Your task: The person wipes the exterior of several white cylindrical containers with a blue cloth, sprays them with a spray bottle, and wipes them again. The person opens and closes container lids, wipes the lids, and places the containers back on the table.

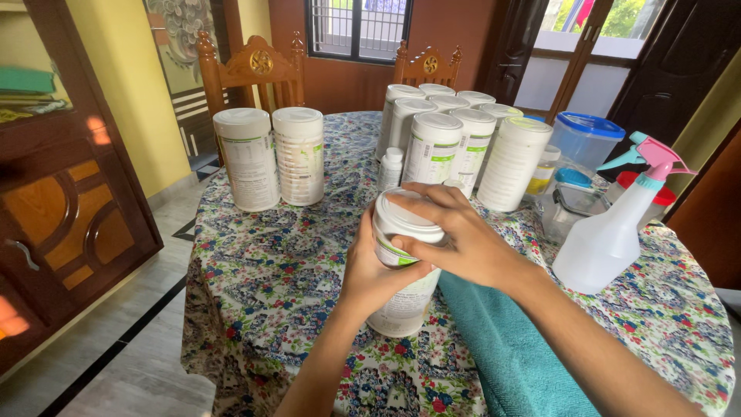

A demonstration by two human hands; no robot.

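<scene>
Two hands on one white canister, standing upright on the flowered tabletop just beside a teal towel. Left hand wrapped round the body, right hand clamped over the lid. Looks like stiff plastic, smooth and likely a bit slippery on the label; weight hard to judge. Best held low round the middle, not by the lid alone. More white canisters and a spray bottle well behind.
</scene>
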